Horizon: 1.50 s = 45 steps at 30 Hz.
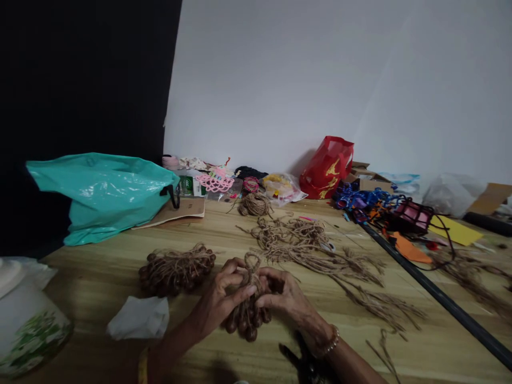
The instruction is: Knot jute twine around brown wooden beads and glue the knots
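Near the front middle of the table, a bundle of brown beads on twine [250,320] hangs between my two hands, a twine loop standing up at its top. My left hand [226,293] pinches the twine from the left, thumb across its front. From the right, my right hand [286,296] closes its fingers on the same twine just below the loop. Another pile of brown beads with twine [176,271] lies to the left. Behind and right of my hands spreads a tangle of loose twine [296,240].
A white folded tissue [139,318] and a floral pot [30,320] are at the left. Dark-handled pliers or scissors [306,362] lie by my right wrist. A black bar [436,293] crosses the right side. Behind are a teal bag [108,192] and red bag [328,168].
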Available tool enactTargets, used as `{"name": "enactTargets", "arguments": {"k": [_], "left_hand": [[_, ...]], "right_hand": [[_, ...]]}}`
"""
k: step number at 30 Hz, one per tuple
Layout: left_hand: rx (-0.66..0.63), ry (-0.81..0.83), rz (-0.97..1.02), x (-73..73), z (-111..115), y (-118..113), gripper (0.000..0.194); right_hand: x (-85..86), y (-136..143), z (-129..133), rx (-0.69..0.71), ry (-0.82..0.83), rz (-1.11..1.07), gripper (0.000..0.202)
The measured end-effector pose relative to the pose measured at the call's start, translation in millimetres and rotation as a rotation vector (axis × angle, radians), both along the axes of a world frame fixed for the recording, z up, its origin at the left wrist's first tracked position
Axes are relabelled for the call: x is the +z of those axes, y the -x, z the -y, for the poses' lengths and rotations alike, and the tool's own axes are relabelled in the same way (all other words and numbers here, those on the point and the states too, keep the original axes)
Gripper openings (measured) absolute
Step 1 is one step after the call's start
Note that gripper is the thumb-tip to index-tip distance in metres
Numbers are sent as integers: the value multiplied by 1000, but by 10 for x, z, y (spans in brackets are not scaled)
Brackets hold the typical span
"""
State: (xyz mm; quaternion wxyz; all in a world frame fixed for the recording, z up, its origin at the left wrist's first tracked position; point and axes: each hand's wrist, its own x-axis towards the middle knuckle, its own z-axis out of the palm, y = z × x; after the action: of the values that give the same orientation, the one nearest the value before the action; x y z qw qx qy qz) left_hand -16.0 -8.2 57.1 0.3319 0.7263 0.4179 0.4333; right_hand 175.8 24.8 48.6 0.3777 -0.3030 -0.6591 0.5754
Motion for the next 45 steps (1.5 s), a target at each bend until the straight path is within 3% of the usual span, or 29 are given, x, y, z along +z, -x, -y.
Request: {"name": "enactTargets", "arguments": {"k": [8,13,17,20,23,26,30,34,38,45], "left_hand": [[47,-68,-12,-83,73,-88,23],[35,-64,22,-107,112,-144,23],[-17,-39,10,-118,125,-157,21],[65,-63,2,-132,58,-109,23],[263,-153,-68,-114,-113,78,27],[442,-254,-298,-34,-319,435,32],[535,-224,-787,70,-482,1006,33],[608,-120,-1056,70,-498,1404,36],[557,-35,-1121,19,-476,1538,33],[522,-41,-1093,2,-492,1558,26]], "right_hand": [[-134,65,62,248,175,-24,36],[-229,70,61,209,190,-2,37],[-243,59,36,283,181,5,39],[-288,53,-6,264,170,-24,38],[-360,41,-53,207,177,-20,36],[-414,29,-81,182,178,1,37],[-431,25,-89,180,172,9,38],[-408,26,-83,182,174,16,39],[-394,20,-76,198,184,23,41],[-430,21,-82,168,200,9,40]]}}
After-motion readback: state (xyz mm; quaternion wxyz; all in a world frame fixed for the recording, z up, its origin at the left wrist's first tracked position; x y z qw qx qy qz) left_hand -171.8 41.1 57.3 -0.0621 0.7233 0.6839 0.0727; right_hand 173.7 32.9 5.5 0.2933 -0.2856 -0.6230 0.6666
